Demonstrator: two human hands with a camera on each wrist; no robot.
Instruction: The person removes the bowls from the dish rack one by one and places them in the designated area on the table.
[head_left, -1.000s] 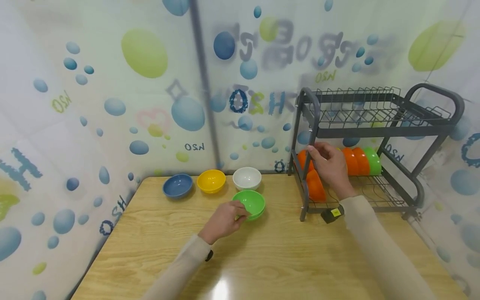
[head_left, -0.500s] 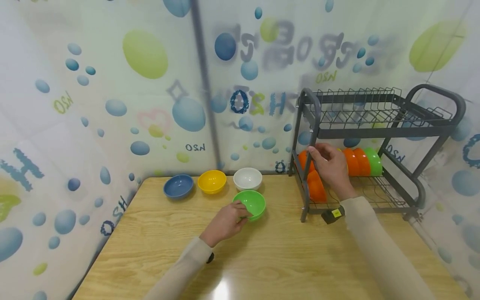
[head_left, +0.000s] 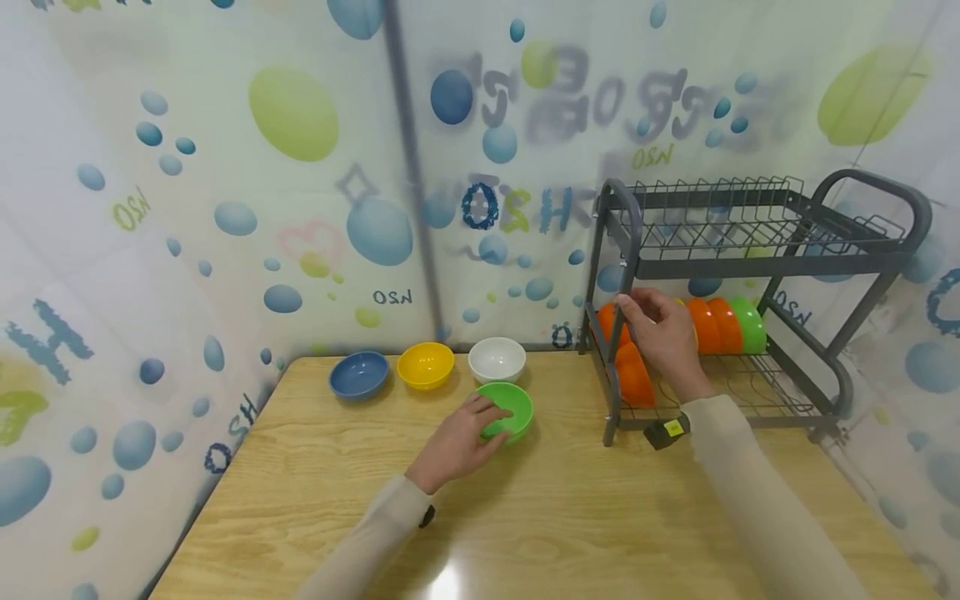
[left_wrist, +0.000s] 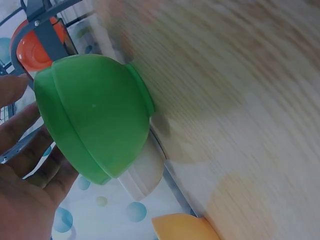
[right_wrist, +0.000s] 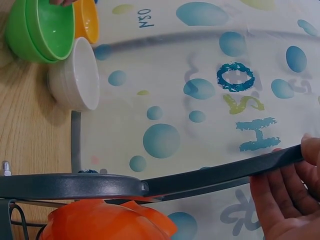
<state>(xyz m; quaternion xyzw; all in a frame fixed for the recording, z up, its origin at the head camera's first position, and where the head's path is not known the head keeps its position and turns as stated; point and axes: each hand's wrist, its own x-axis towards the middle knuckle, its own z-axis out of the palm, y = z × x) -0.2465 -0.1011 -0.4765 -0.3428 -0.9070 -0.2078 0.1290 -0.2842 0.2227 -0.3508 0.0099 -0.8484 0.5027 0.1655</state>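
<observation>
Two green bowls, one nested in the other, stand upright on the wooden table. My left hand is over their near left side, fingers loosely spread at the rim. From the left wrist view, those fingers lie beside the green bowl without curling round it. On the right, my right hand grips the left front post of a two-tier dish rack. Thumb and fingers pinch the dark post in the right wrist view. Orange bowls lean on the lower tier, partly hidden by this hand.
A blue bowl, a yellow bowl and a white bowl line the table's back edge by the patterned curtain. More orange bowls and a green bowl stand on edge in the rack's lower tier.
My left hand's fingers have loosened from the green bowls' rim and spread out, the hand shifting slightly to the right. The right hand keeps its place on the rack post.
</observation>
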